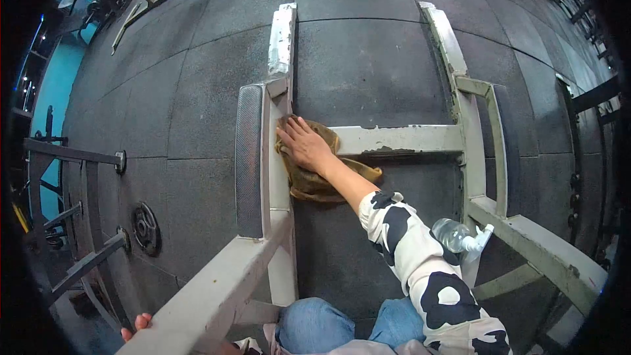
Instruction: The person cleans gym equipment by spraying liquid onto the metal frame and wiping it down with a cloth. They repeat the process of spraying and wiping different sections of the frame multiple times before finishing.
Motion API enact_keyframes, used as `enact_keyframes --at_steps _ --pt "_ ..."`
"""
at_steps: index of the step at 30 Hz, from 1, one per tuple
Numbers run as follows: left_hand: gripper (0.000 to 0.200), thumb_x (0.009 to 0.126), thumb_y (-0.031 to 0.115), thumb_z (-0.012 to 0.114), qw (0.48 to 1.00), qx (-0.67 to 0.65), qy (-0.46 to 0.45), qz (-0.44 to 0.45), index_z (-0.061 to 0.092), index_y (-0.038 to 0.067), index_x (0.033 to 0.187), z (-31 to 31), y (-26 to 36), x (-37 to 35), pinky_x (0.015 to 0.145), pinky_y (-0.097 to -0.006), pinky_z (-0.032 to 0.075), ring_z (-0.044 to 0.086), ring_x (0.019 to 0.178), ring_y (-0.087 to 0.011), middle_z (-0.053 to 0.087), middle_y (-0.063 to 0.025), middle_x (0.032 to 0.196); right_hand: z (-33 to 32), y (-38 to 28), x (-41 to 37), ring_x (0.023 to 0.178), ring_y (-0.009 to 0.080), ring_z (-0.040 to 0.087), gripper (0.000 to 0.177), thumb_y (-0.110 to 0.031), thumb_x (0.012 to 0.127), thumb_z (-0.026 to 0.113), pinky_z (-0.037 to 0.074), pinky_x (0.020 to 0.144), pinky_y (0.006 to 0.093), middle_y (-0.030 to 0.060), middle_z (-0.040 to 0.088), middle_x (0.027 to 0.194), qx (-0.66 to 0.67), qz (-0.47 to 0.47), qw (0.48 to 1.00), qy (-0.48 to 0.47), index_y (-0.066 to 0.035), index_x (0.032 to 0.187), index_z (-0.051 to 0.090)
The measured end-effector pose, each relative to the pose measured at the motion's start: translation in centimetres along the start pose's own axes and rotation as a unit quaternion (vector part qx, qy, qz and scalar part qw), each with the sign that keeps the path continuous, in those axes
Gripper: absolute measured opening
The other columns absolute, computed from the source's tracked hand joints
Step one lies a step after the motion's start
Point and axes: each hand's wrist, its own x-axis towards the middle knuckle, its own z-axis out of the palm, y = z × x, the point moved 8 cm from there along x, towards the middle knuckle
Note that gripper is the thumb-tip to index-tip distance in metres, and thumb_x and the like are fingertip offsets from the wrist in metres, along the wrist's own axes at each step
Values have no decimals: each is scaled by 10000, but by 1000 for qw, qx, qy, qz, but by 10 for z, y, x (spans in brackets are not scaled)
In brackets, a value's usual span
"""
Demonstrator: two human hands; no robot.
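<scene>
My right hand [307, 147] lies flat with its fingers extended on a brown cloth [315, 183]. The cloth is draped over the left end of the white crossbar [401, 139], where it meets the left upright of a metal frame. At the lower left, the fingertips of my left hand [138, 326] curl over the edge of a thick white beam [220, 276]; the rest of that hand is hidden. A clear spray bottle [452, 235] with a white nozzle is beside the frame's right side, right of my patterned sleeve.
A dark textured pad [250, 161] lines the frame's left side. Black rubber tiles [368, 59] cover the floor. On the left are a weight plate [145, 229] and a dark rack [82, 158]. More equipment stands at the right edge.
</scene>
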Motion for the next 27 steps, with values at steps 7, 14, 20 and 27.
enact_keyframes --at_steps 7,14,20,27 --pt "751 899 600 323 886 357 187 228 205 98 1445 114 31 26 850 -492 508 604 1002 -352 438 -239 1320 15 13 49 1315 337 367 516 -327 895 480 196 1149 439 200 491 1309 49 38 996 62 -4 1297 458" --pt "767 892 610 345 893 376 196 151 186 111 1452 109 22 34 851 -499 506 603 1002 -352 438 -234 1317 62 34 74 1322 330 355 464 -247 824 489 154 1171 419 190 472 1338 69 33 997 19 -33 1234 532" --pt "749 925 590 263 874 417 188 162 243 21 1411 118 23 33 851 -462 505 602 993 -344 481 -254 1253 120 56 74 1349 311 320 476 -247 849 445 138 1173 428 152 443 1384 395 25 903 168 -57 1283 490" --pt "778 964 567 166 837 497 149 173 309 -85 1364 129 28 41 852 -420 504 602 983 -336 530 -278 1179 54 2 34 1319 307 360 432 -191 882 461 217 1146 416 141 465 1348 46 -21 998 42 -45 1288 475"
